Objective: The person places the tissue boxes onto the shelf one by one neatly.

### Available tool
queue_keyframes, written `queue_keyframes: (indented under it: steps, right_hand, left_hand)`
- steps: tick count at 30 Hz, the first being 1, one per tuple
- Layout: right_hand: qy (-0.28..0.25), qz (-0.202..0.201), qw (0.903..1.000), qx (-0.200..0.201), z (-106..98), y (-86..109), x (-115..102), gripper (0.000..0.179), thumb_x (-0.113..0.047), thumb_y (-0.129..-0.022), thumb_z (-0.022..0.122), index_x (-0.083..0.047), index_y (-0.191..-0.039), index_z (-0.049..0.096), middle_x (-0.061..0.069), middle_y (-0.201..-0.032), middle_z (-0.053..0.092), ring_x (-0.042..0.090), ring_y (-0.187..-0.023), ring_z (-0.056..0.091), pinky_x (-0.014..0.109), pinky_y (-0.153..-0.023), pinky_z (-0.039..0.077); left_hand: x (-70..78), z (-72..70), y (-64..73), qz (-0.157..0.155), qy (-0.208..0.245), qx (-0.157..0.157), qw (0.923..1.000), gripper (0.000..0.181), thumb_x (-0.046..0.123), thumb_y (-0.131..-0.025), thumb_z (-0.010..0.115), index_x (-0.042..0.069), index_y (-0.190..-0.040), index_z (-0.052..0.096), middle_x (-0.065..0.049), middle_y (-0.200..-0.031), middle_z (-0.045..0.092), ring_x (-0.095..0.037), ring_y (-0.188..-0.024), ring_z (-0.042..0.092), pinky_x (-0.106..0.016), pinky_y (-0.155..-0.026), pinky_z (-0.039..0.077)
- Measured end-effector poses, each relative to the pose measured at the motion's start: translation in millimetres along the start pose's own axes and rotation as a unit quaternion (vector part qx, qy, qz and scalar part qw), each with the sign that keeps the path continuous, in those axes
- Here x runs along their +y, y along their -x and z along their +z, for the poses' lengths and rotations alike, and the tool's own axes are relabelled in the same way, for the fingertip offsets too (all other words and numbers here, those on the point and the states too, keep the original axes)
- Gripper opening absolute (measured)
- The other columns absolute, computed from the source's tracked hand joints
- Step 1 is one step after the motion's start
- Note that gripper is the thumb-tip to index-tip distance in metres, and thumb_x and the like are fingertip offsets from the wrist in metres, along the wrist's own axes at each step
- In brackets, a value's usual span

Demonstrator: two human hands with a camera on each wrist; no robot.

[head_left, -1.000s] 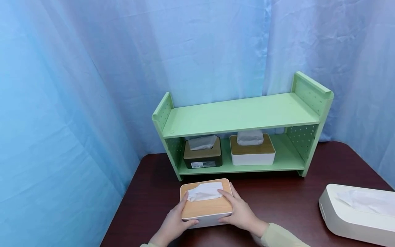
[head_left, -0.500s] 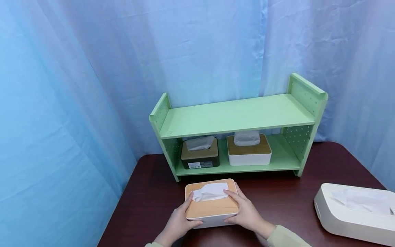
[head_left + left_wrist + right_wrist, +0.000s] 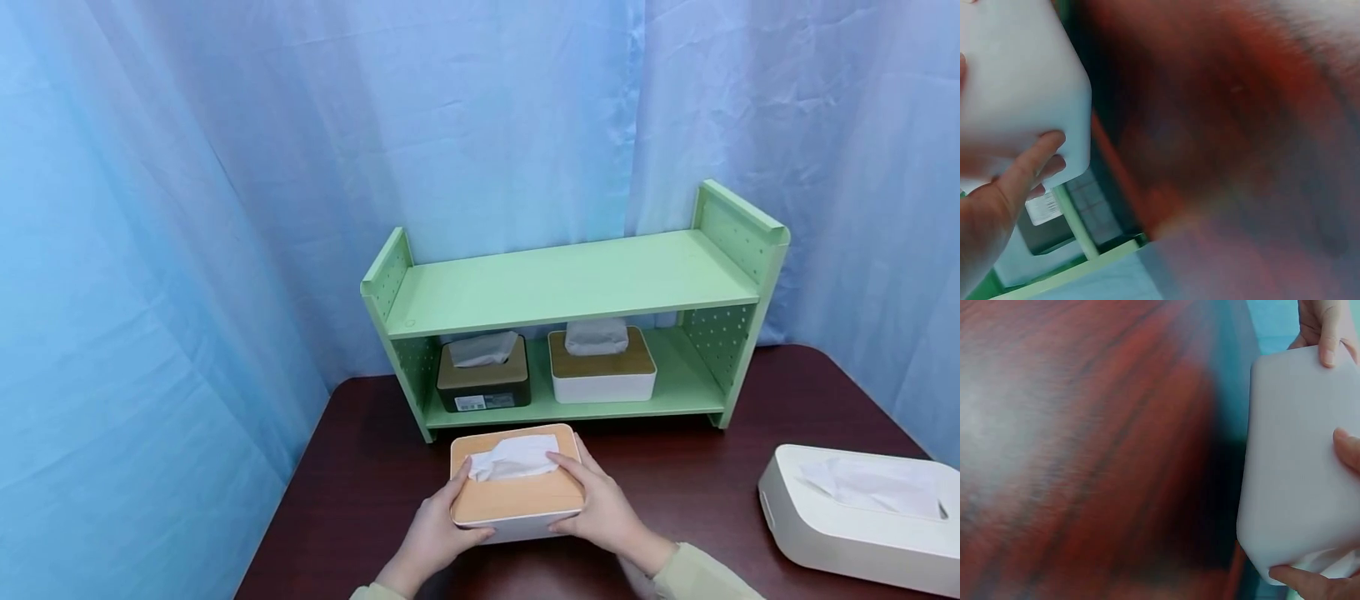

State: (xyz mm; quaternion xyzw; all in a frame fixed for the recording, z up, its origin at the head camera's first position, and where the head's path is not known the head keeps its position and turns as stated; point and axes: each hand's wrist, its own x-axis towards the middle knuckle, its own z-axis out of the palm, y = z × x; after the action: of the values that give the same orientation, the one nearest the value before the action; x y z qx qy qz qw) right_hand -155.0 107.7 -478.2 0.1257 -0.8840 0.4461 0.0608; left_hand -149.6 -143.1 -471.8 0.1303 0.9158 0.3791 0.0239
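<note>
Both hands hold a white tissue box (image 3: 510,500) with a light wooden lid, in front of the shelf in the head view. White tissue (image 3: 516,457) lies over the lid's opening. My left hand (image 3: 435,532) grips the box's left end, thumb along the front wall. At the right end, my right hand (image 3: 606,510) grips it, with a finger on the lid beside the tissue and the thumb on the front. Smooth white casing (image 3: 1300,456) shows in the right wrist view. In the left wrist view, fingers (image 3: 1032,159) press against the casing, which appears raised off the table.
Behind the box stands a green two-tier shelf (image 3: 573,283). Its lower level carries a dark brown tissue box (image 3: 483,387) and a white one with a brown lid (image 3: 603,385). A long cream tissue box (image 3: 847,525) sits at right on the dark red table (image 3: 337,492).
Over the last second, the head view shifts slightly, moving the shelf left in it. The held box shifts right, then edges a little toward the shelf. Both hands keep their grip.
</note>
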Motion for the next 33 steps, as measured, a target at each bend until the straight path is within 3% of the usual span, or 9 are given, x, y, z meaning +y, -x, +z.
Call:
queue_keyframes:
  steps: [7, 12, 15, 19, 21, 23, 25, 27, 33]
  right_hand:
    - [-0.006, -0.062, 0.9977, 0.028, -22, -4.9, -25, 0.088, -0.004, -0.049, 0.092, -0.01, -0.13, 0.057, 0.024, -0.154, 0.02, 0.041, -0.129, 0.041, 0.023, -0.075, 0.05]
    - [0.006, -0.132, 0.9889, 0.067, -42, -7.8, -46, 0.088, -0.003, -0.05, 0.091, -0.011, -0.13, 0.056, 0.026, -0.153, 0.022, 0.043, -0.123, 0.047, 0.023, -0.071, 0.052]
    - [0.014, -0.182, 0.9786, 0.095, -57, -11.1, -59, 0.09, -0.004, -0.049, 0.092, -0.012, -0.131, 0.056, 0.027, -0.152, 0.022, 0.044, -0.119, 0.05, 0.026, -0.071, 0.053]
    - [0.018, -0.247, 0.9597, 0.132, -79, -17.9, -78, 0.092, -0.006, -0.047, 0.093, -0.012, -0.131, 0.055, 0.025, -0.154, 0.02, 0.044, -0.118, 0.05, 0.029, -0.072, 0.054]
    - [0.02, -0.273, 0.9505, 0.146, -91, -22.8, -87, 0.092, -0.008, -0.047, 0.094, -0.011, -0.131, 0.055, 0.023, -0.155, 0.019, 0.045, -0.121, 0.047, 0.024, -0.076, 0.052]
    - [0.025, -0.288, 0.9446, 0.155, -102, -28.6, -95, 0.091, -0.008, -0.049, 0.094, -0.011, -0.131, 0.055, 0.022, -0.155, 0.018, 0.044, -0.125, 0.044, 0.024, -0.077, 0.052]
    - [0.029, -0.298, 0.9407, 0.159, -109, -35.4, -101, 0.09, -0.01, -0.049, 0.094, -0.01, -0.131, 0.055, 0.021, -0.156, 0.018, 0.044, -0.127, 0.042, 0.026, -0.077, 0.053]
    - [0.028, -0.299, 0.9403, 0.159, -115, -42.1, -105, 0.09, -0.009, -0.05, 0.093, -0.009, -0.132, 0.054, 0.02, -0.156, 0.017, 0.043, -0.128, 0.041, 0.034, -0.073, 0.055]
    - [0.017, -0.264, 0.9551, 0.133, -116, -57.5, -107, 0.089, -0.006, -0.055, 0.091, -0.01, -0.134, 0.052, 0.017, -0.158, 0.013, 0.042, -0.128, 0.04, 0.043, -0.073, 0.055]
  left_hand:
    - [27.3, -26.7, 0.0, 0.035, -0.023, 0.036, 0.9985, 0.099, 0.024, -0.07, 0.085, 0.011, -0.15, 0.028, -0.02, -0.143, 0.044, -0.028, -0.124, 0.052, -0.042, -0.094, 0.047]
    - [52.0, -50.6, 4.6, 0.096, -0.047, 0.089, 0.9903, 0.096, 0.013, -0.067, 0.086, 0.009, -0.147, 0.034, -0.02, -0.14, 0.048, -0.027, -0.12, 0.055, -0.039, -0.091, 0.05]
    - [66.8, -65.8, 6.2, 0.147, -0.057, 0.124, 0.9797, 0.096, 0.008, -0.063, 0.087, 0.009, -0.146, 0.038, -0.018, -0.138, 0.051, -0.025, -0.117, 0.057, -0.036, -0.087, 0.052]
    - [87.0, -87.9, 2.6, 0.237, -0.078, 0.168, 0.9538, 0.099, 0.006, -0.06, 0.089, 0.011, -0.146, 0.039, -0.018, -0.139, 0.049, -0.027, -0.116, 0.057, -0.035, -0.083, 0.053]
    - [98.0, -99.4, -1.1, 0.275, -0.082, 0.182, 0.9406, 0.1, 0.005, -0.06, 0.089, 0.011, -0.146, 0.038, -0.019, -0.14, 0.048, -0.028, -0.118, 0.056, -0.037, -0.084, 0.053]
    - [107.6, -109.4, -6.0, 0.299, -0.075, 0.183, 0.9336, 0.099, 0.005, -0.061, 0.088, 0.011, -0.146, 0.037, -0.018, -0.142, 0.045, -0.028, -0.121, 0.054, -0.038, -0.086, 0.052]
    - [114.2, -117.1, -11.6, 0.305, -0.064, 0.178, 0.9334, 0.098, 0.005, -0.063, 0.087, 0.011, -0.147, 0.037, -0.017, -0.144, 0.043, -0.028, -0.122, 0.052, -0.04, -0.087, 0.052]
    - [118.2, -122.9, -18.0, 0.298, -0.049, 0.167, 0.9385, 0.097, 0.003, -0.065, 0.086, 0.012, -0.147, 0.036, -0.016, -0.146, 0.04, -0.028, -0.123, 0.051, -0.04, -0.088, 0.051]
    - [116.7, -129.4, -36.7, 0.234, -0.015, 0.125, 0.9641, 0.094, 0.001, -0.069, 0.082, 0.016, -0.148, 0.033, -0.012, -0.147, 0.04, -0.028, -0.122, 0.051, -0.039, -0.089, 0.052]
